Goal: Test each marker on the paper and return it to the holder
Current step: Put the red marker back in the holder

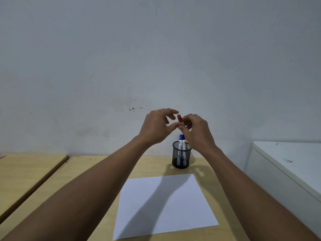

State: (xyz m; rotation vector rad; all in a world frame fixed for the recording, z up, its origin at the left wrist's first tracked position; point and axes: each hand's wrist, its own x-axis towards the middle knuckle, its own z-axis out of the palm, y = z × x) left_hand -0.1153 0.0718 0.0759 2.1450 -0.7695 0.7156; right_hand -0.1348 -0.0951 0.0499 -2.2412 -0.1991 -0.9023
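Note:
Both hands are raised above the black mesh holder (181,155), which stands on the wooden table behind a blank white paper (165,204). My right hand (198,131) grips a red-capped marker (180,118); only its red end shows above the fingers. My left hand (157,126) is right beside it, thumb and fingers apart around the red cap, and I cannot tell if they touch it. Two blue-capped markers (182,142) stand upright in the holder.
The light wooden table (97,171) meets a second table (26,171) on the left across a dark gap. A white cabinet (288,167) stands at the right. A pale wall (156,58) rises straight behind the holder.

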